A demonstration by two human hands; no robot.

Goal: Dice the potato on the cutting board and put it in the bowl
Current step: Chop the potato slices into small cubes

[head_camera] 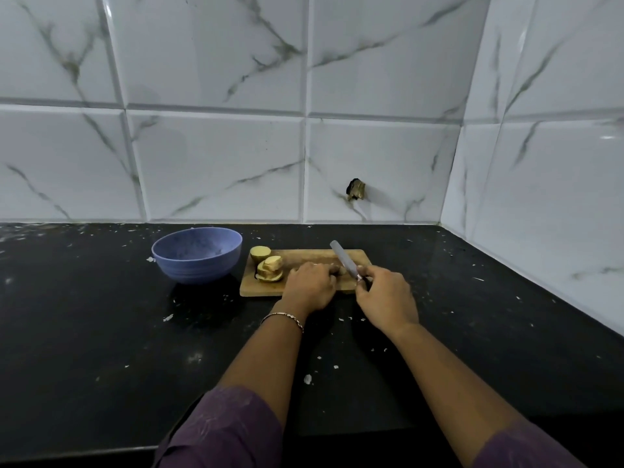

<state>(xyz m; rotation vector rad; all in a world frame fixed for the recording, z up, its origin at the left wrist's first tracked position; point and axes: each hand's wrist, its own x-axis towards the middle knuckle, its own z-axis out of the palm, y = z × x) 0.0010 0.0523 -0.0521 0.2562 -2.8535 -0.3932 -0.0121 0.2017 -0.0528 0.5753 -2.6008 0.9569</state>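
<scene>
Black counter (101, 332): knife (342, 260) angled up-left, potato slices (269, 269) stacked.

I stand in a home kitchen: a black speckled counter (101, 332) meets white marble-look wall tiles (216, 163), a corner at two o'clock, a cutting board (304, 256) and bowl (197, 255) ahead.

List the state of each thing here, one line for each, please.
Blue round plastic bowl: upright, no potato visible inside.
Stack of potato slices: sliced, not diced.
Potato end piece: cut face up.
Wooden cutting board: flat.
Grey-bladed knife: in right hand.
Left hand: curled on board.
</scene>
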